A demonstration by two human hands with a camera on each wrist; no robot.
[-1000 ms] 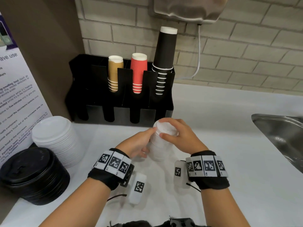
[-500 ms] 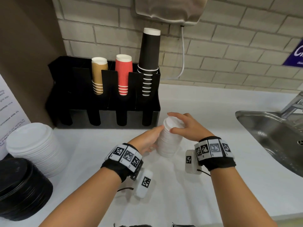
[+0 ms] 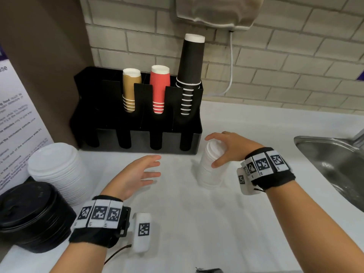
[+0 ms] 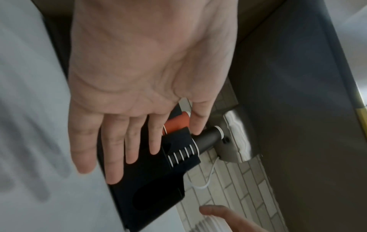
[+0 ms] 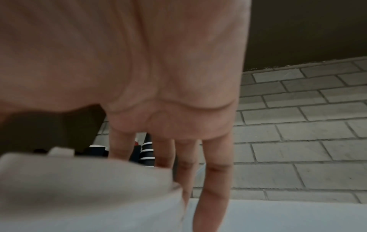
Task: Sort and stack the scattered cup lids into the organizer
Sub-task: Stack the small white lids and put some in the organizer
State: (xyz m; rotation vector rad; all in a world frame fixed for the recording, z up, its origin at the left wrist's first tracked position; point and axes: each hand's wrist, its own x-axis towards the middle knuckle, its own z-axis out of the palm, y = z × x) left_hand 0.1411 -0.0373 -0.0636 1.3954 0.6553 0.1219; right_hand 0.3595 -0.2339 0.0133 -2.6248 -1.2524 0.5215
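A stack of small white lids (image 3: 208, 174) stands, leaning slightly, on the white counter just right of the black organizer (image 3: 137, 137). My right hand (image 3: 210, 151) arches over its top, straight fingers (image 5: 215, 172) behind the stack (image 5: 79, 188) and thumb at its near side. My left hand (image 3: 149, 168) hovers flat and empty above the counter in front of the organizer, fingers (image 4: 113, 157) spread. A bigger stack of white lids (image 3: 59, 170) and a stack of black lids (image 3: 29, 213) sit at the left.
The organizer's back slots hold brown cups (image 3: 130, 89), red cups (image 3: 159, 87) and tall black cups (image 3: 190, 75); its front slots look dark. A steel sink (image 3: 334, 164) lies at the right. A poster stands on the left.
My left hand has let go of the small lid stack and moved left, opening flat. The stack and my right hand have shifted right, and the right fingers have loosened.
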